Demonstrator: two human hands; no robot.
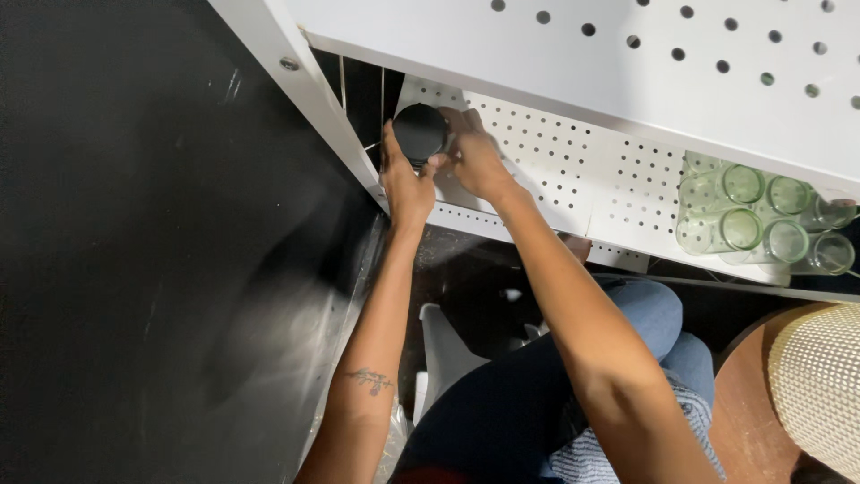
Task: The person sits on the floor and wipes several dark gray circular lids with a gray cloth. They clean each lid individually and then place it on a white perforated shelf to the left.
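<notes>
While the view looks down past the person's knees, both hands meet at the left end of a low shelf.

Left hand: the left hand (405, 184) wraps the near side of a round black matte lidded jar (419, 131), thumb up along its left edge, fingers closed on it.
Jar place: the jar sits at the far left corner of the white perforated metal shelf (573, 179), just beside the white upright post (309, 99) of the rack.
Right hand: the right hand (475, 157) closes on the jar's right side, fingertips on the rim; together the two hands hold it firmly.
Axis: only the circular top shows, so I judge the jar's long axis runs roughly vertical, towards the camera, top facing up; its body is hidden.
Doing it well: in my judgement, keep the jar upright, steady it with one hand while the other works the top, and keep the knuckles off the post.
Further right: a cluster of clear greenish glass jars (761, 220) stands well apart on the same shelf.
</notes>
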